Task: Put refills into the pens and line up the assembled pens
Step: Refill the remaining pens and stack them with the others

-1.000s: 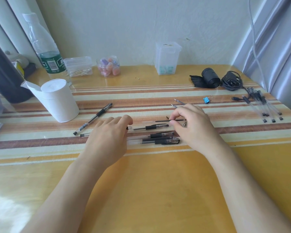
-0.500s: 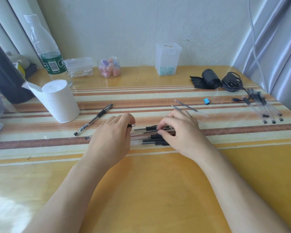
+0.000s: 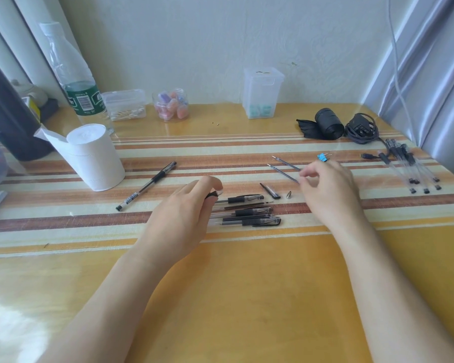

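Three clear pens with black grips (image 3: 252, 212) lie side by side at the table's middle, with a thin dark refill (image 3: 247, 205) between the top two. My left hand (image 3: 184, 213) covers their left ends, its fingertips closed on the black end of the top pen (image 3: 243, 199). Two loose refills (image 3: 285, 171) lie slanted farther back. My right hand (image 3: 328, 189) hovers at their near ends with thumb and forefinger slightly apart, holding nothing. A black cap (image 3: 270, 191) and a metal tip (image 3: 288, 194) lie between the pens and the right hand.
One capped pen (image 3: 147, 186) lies slanted at the left, near a tissue roll (image 3: 95, 155). Several clear pens (image 3: 409, 166) lie at the right edge, past a blue clip (image 3: 323, 156). A bottle (image 3: 76, 82), small boxes, a black roll (image 3: 328, 124) and a cable (image 3: 361, 127) stand along the back.
My right hand has left the group of pens and moved back and to the right, to the two loose refills, uncovering the cap and metal tip. The left hand has stayed put.
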